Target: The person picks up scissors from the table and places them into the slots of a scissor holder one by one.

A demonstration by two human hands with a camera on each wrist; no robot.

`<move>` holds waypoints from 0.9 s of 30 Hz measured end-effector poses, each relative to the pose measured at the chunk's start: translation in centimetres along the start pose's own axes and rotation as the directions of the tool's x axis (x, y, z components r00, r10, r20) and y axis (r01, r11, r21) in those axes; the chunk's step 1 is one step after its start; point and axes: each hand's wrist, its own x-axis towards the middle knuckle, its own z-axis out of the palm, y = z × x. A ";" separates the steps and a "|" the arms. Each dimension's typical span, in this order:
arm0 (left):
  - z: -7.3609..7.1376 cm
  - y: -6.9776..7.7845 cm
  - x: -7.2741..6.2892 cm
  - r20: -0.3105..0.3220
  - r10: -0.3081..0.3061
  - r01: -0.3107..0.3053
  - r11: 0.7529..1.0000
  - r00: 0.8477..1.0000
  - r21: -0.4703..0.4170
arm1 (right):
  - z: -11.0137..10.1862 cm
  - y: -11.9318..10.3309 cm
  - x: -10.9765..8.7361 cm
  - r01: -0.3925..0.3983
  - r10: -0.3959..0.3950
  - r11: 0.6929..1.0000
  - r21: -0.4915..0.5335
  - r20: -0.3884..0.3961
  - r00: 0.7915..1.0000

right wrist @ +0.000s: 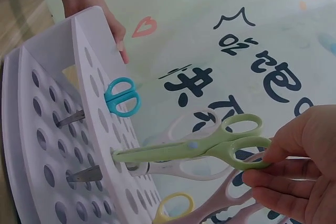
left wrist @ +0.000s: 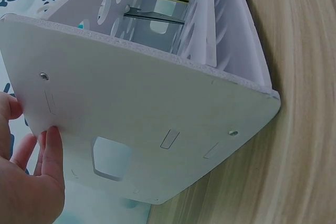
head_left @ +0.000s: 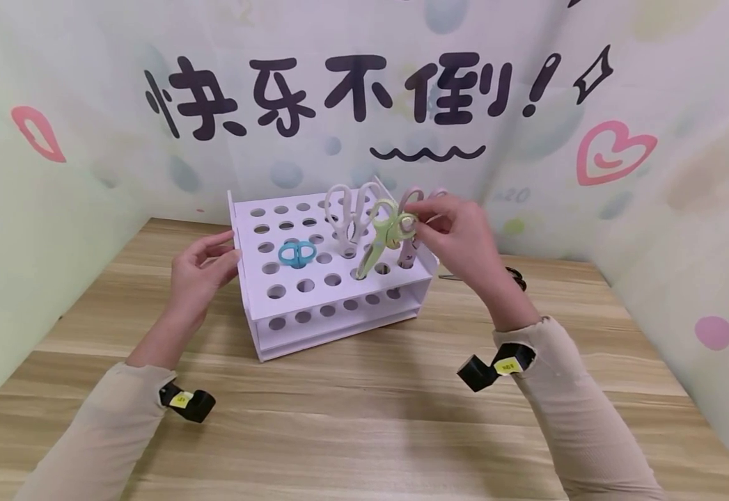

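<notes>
My right hand [head_left: 455,233] pinches a handle loop of light green scissors [right wrist: 163,152]. Their closed blades slant down, with the tip at a front-row hole of the white rack [head_left: 292,296]. Against the rack's left side panel [left wrist: 131,103], the fingertips of my left hand [head_left: 198,271] rest with the fingers fairly straight. Small teal scissors [head_left: 297,254], white scissors [head_left: 347,219] and pink scissors [head_left: 407,254] stand in holes of the rack. A yellow scissors handle [right wrist: 175,206] shows beside the pink pair in the right wrist view.
Black-handled scissors [head_left: 517,278] lie on the wooden table [head_left: 339,417] to the right of the rack, partly behind my right forearm. A printed curtain [head_left: 301,153] hangs close behind the rack. Below the top board, the rack has a lower board with holes [head_left: 326,311].
</notes>
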 end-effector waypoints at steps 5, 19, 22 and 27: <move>0.0 0.0 -0.1 -0.001 0.003 -0.003 1.000 1.000 0.007 | 0.8 0.4 0.1 -0.006 0.008 0.999 -0.042 0.043 0.999; 0.0 0.0 0.0 0.000 0.016 -0.016 1.000 1.000 -0.008 | 3.5 1.4 0.1 0.123 -0.117 0.990 -0.064 0.085 0.989; 0.0 -0.1 0.0 0.001 0.021 -0.021 1.000 1.000 -0.005 | 4.0 1.5 0.0 0.118 -0.111 0.991 -0.071 0.092 0.990; 0.0 -0.1 0.0 -0.012 0.029 -0.029 1.000 1.000 0.008 | 4.6 1.8 -0.1 0.086 -0.076 0.992 -0.088 0.111 0.991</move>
